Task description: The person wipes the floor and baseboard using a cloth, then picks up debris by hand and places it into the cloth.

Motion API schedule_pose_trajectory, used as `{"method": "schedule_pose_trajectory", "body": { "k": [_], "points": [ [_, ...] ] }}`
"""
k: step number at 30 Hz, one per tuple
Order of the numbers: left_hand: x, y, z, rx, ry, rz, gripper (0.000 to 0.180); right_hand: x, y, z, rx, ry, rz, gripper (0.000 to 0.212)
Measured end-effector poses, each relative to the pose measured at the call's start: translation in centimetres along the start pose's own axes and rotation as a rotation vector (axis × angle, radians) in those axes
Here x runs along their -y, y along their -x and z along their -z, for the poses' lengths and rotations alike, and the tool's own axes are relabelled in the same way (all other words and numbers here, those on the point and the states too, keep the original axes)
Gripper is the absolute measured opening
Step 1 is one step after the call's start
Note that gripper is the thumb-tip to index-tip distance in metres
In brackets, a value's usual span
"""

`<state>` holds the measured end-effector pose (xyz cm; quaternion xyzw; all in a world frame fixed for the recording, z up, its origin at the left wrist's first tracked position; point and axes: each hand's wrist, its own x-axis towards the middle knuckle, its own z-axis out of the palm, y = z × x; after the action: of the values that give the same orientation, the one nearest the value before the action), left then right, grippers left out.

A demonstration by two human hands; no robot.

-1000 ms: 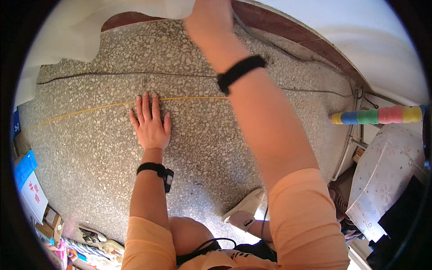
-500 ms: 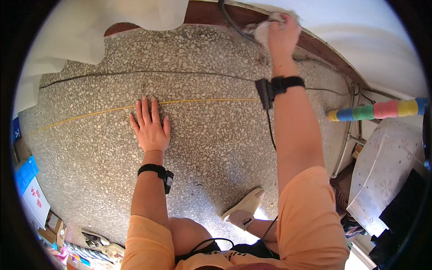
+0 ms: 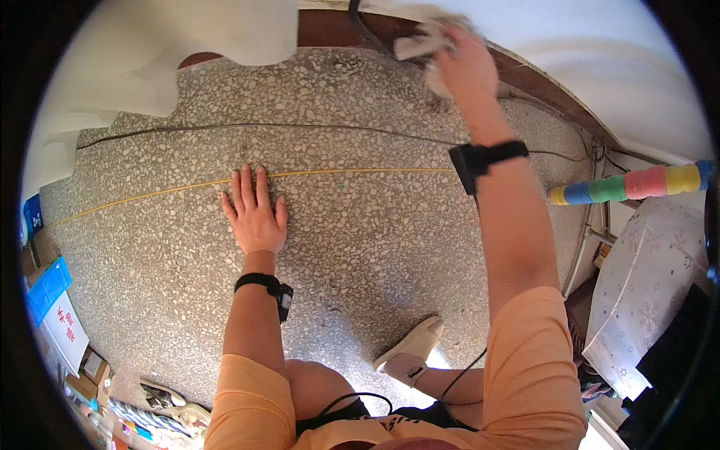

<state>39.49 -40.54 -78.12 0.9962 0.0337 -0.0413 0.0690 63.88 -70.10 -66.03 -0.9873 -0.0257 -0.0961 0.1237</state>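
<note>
My right hand (image 3: 471,69) is closed on a crumpled whitish cloth (image 3: 420,46) at the foot of the far wall. The cloth lies against the dark red baseboard (image 3: 322,28), and motion blurs both it and my fingers. Beside the cloth, a thick dark cable (image 3: 366,34) runs down the wall. My left hand (image 3: 258,217) rests flat on the speckled terrazzo floor (image 3: 360,225), fingers spread and holding nothing. Its fingertips touch or nearly touch a thin yellow line (image 3: 330,172) across the floor.
A black cable (image 3: 300,126) crosses the floor farther off. White curtain fabric (image 3: 150,67) hangs at the far left. To the right are a multicoloured wrapped pole (image 3: 626,185), a metal frame (image 3: 581,259) and a patterned white cover (image 3: 637,277). Boxes (image 3: 86,375) and shoes (image 3: 161,394) line the near left.
My right hand and the cloth have shifted slightly along the baseboard, with the cloth's loose end now spread to the left. The left hand stays flat in nearly the same place.
</note>
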Motion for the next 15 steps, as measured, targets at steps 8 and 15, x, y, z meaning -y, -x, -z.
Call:
{"method": "schedule_pose_trajectory", "body": {
  "k": [8,15],
  "points": [
    [1.4,0.5,0.6,0.039,-0.014,0.018,0.057,16.2,0.8,-3.9,-0.334,-0.308,0.661,0.034],
    [1.1,0.0,0.1,0.025,0.012,-0.001,0.057,13.9,0.6,-4.5,-0.203,0.174,0.416,0.020]
  ]
}}
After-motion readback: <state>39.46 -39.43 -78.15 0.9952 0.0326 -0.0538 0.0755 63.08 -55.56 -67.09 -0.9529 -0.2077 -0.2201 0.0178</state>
